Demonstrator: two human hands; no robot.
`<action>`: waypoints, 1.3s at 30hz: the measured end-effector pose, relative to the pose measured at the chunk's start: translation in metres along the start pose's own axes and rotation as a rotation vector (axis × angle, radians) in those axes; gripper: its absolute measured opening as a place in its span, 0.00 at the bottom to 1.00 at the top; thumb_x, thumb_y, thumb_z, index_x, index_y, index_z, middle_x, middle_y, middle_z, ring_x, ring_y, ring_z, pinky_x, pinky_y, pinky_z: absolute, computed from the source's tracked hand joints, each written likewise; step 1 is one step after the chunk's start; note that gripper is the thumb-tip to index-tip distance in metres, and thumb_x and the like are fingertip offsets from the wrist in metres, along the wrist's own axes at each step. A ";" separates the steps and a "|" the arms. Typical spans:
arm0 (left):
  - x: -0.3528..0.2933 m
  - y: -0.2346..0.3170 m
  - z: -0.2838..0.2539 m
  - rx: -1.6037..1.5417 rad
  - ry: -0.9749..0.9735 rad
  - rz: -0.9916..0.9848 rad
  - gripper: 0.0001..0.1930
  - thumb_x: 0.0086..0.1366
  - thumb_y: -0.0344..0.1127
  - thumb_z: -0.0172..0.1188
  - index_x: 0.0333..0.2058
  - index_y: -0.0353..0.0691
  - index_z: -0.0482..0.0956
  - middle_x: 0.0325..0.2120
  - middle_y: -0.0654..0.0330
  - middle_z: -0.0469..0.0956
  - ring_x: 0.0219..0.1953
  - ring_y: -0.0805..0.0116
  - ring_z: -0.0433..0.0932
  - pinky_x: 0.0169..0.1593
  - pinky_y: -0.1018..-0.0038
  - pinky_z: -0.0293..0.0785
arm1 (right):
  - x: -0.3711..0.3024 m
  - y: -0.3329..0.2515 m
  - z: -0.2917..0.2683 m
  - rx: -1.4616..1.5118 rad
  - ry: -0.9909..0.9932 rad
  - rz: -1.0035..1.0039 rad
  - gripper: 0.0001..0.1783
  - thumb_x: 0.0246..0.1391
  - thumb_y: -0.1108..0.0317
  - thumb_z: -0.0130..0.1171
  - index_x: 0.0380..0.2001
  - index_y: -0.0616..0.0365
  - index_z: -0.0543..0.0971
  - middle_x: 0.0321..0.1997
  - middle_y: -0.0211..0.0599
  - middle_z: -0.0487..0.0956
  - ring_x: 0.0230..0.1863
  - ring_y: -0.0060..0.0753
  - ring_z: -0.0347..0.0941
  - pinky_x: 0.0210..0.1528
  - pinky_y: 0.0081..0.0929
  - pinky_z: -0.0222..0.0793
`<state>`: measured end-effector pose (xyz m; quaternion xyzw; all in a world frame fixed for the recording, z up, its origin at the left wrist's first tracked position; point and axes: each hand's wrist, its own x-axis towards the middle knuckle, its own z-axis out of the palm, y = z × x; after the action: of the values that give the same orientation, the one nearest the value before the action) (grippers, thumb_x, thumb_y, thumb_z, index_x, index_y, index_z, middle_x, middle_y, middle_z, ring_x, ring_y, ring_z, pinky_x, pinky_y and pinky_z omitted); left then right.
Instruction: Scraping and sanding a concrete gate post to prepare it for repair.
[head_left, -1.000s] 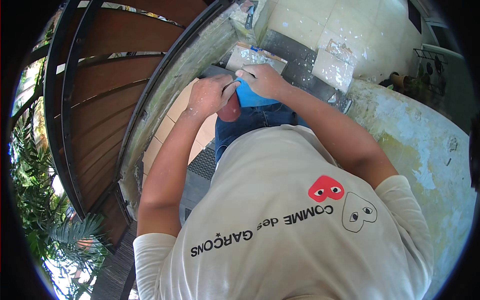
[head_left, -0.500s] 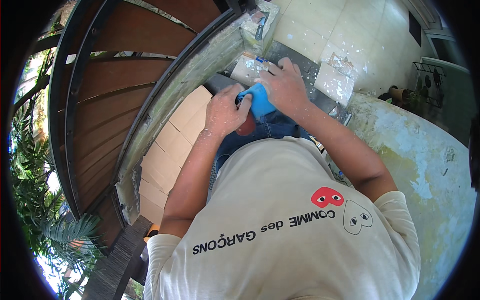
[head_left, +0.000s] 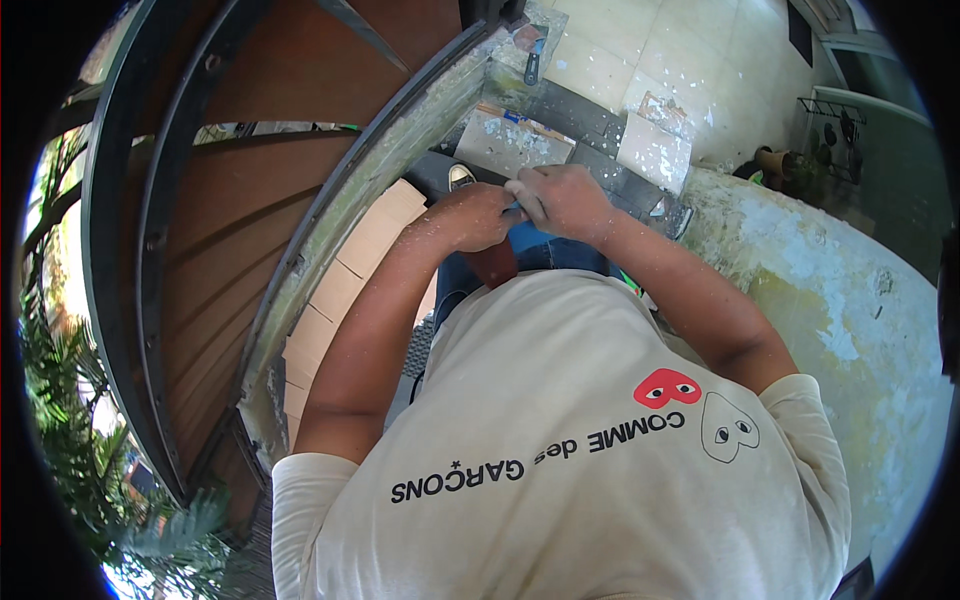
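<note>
**Pinching a small blue object between both hands**

Closing together in front of the chest, the fingers of the left hand (head_left: 478, 215) and the right hand (head_left: 562, 200) meet knuckle to knuckle, curled tight around a blue object (head_left: 527, 238); only a sliver of blue shows at the fingertips and a larger patch just below the right hand, so its exact kind cannot be told. Both hands are clenched on it, thumbs tucked out of sight. A dark red object (head_left: 495, 266) sits directly beneath the left wrist, against blue denim (head_left: 560, 255). Both forearms, speckled with pale flecks, run back to a cream T-shirt (head_left: 560, 470) with a red heart print. Beyond the hands lie a paint-spattered grey board (head_left: 515, 143) and a pale tile piece (head_left: 652, 152) on a dark strip of floor. To the left a curved, weathered frame (head_left: 330, 250) borders brown wooden slats (head_left: 230, 250), with pale square tiles (head_left: 360, 260) along its inner side. To the right stands a blotchy plastered wall (head_left: 850, 330). Green palm leaves (head_left: 70, 430) show at the far left.
</note>
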<state>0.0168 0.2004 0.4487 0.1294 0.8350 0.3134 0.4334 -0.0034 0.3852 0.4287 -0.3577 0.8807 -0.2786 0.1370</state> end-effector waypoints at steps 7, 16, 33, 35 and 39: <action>0.016 -0.021 -0.022 0.193 0.036 0.048 0.15 0.65 0.40 0.52 0.37 0.34 0.81 0.36 0.44 0.80 0.41 0.43 0.79 0.46 0.55 0.74 | 0.024 -0.005 0.028 -0.120 0.198 0.298 0.18 0.59 0.58 0.49 0.21 0.56 0.77 0.20 0.47 0.78 0.23 0.51 0.76 0.28 0.45 0.72; 0.046 -0.048 -0.007 0.467 -0.041 0.120 0.09 0.59 0.33 0.55 0.32 0.38 0.83 0.32 0.47 0.81 0.37 0.48 0.81 0.41 0.57 0.77 | 0.025 0.003 0.073 0.053 0.047 0.671 0.28 0.61 0.52 0.43 0.19 0.60 0.81 0.22 0.54 0.78 0.25 0.59 0.76 0.34 0.50 0.72; 0.075 -0.058 0.009 0.523 -0.090 0.096 0.12 0.63 0.36 0.51 0.36 0.36 0.80 0.33 0.45 0.80 0.37 0.46 0.81 0.42 0.55 0.76 | 0.020 0.030 0.096 0.131 -0.121 0.810 0.22 0.58 0.54 0.46 0.28 0.59 0.83 0.33 0.51 0.82 0.37 0.54 0.79 0.40 0.47 0.74; 0.074 -0.057 0.006 0.480 -0.129 0.119 0.14 0.65 0.39 0.50 0.38 0.36 0.79 0.33 0.44 0.80 0.38 0.46 0.80 0.43 0.54 0.76 | 0.015 0.024 0.078 0.106 -0.111 0.780 0.20 0.57 0.54 0.48 0.28 0.59 0.82 0.32 0.49 0.81 0.36 0.54 0.78 0.40 0.46 0.73; 0.073 -0.068 0.000 0.364 -0.104 0.205 0.17 0.69 0.45 0.46 0.42 0.38 0.76 0.33 0.45 0.80 0.37 0.43 0.79 0.42 0.52 0.73 | -0.001 0.007 0.063 -0.215 0.355 0.292 0.13 0.53 0.57 0.57 0.28 0.56 0.78 0.29 0.42 0.76 0.34 0.50 0.73 0.41 0.43 0.70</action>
<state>-0.0221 0.1838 0.3587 0.3058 0.8368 0.1929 0.4112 0.0213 0.3653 0.3744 -0.1847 0.9579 -0.2191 -0.0196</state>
